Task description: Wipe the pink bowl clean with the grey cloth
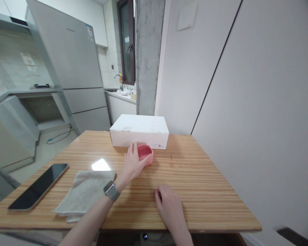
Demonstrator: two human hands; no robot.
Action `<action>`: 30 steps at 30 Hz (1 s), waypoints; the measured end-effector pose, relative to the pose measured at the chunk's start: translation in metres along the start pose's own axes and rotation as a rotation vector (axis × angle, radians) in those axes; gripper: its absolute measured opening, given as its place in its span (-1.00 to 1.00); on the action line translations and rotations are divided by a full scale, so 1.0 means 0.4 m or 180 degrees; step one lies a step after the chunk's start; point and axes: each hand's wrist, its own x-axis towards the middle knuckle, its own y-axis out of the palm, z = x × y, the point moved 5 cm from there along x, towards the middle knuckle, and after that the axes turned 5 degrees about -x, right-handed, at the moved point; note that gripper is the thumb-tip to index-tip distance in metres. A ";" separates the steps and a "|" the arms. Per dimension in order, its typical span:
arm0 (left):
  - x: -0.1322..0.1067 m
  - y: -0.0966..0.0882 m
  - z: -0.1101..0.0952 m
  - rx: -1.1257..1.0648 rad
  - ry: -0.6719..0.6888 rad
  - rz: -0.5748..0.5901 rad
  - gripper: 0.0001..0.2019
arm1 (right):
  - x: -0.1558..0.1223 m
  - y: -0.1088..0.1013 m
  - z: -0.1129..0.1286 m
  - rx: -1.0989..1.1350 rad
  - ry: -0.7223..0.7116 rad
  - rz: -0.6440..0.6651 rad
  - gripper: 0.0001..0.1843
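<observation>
A small pink bowl-like container [149, 158] sits on the wooden table [195, 191], its dark pink inside facing up toward me. My left hand [133, 162] is closed around its left side, thumb along the near edge and fingers at the far side. On that wrist is a grey-banded watch [112, 190]. Close behind the container stands a long white box [140, 131]. My right hand [168, 205] rests on the table nearer to me, fingers loosely curled in, with nothing visible in them.
A folded grey cloth [86, 193] lies left of my left forearm. Farther left is a black phone [39, 188], screen up. A white wall panel [246, 102] runs along the table's right side. Beyond the table stand a tall fridge [72, 61] and a kitchen sink counter [120, 96].
</observation>
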 end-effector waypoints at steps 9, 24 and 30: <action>-0.344 -0.169 0.141 0.1825 -0.0420 0.0205 -0.64 | 0.000 0.002 -0.004 0.0141 0.0073 -0.0056 -0.66; -0.411 -0.062 -0.075 0.0590 0.0953 -0.0362 -0.85 | -0.049 0.021 0.147 0.6411 0.2541 0.1516 -0.39; -0.400 -0.003 -0.167 -0.0592 0.1704 0.0671 -0.75 | -0.063 0.047 0.070 0.5871 0.2943 0.1316 -0.59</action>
